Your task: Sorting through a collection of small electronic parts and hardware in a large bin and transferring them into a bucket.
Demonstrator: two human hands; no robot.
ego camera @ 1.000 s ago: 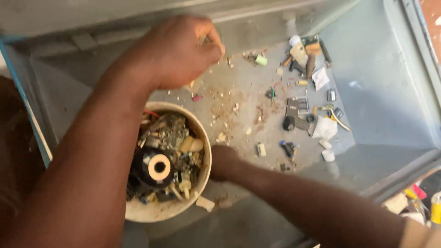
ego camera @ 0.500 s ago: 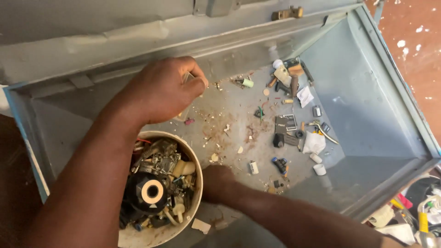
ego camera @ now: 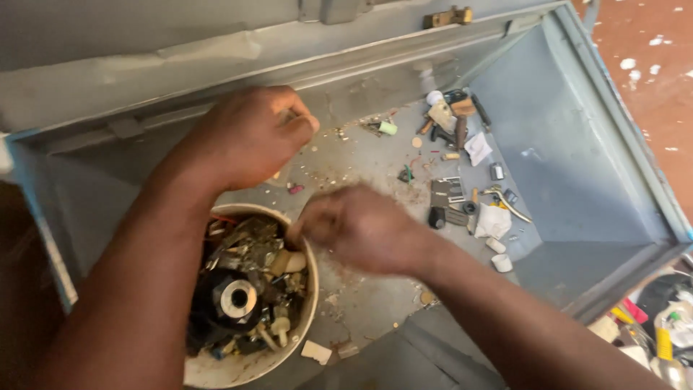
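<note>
Sorting station: grey metal box, lid open, floor strewn with small parts.
Left hand: hovering over the box floor near the rear wall, fingers curled in tight with the thumb pressed to the fingertips; whether anything is pinched there cannot be told.
Right hand: blurred, at the right rim of the round bowl, fingers bunched and narrow; contents of the grip cannot be told.
Round bowl: cream-coloured, standing on the box floor toward the front left corner, heaped with mixed metal and plastic scrap.
Black spool: lying in the bowl, silver hub facing up, among the scrap.
Loose parts pile: gathered on the box floor toward the right wall, well apart from the bowl; includes white caps, black pieces and a white paper scrap.
Green cap: alone near the rear wall, just right of the left hand.
Debris: brown crumbs scattered across the floor between bowl and pile.
</note>
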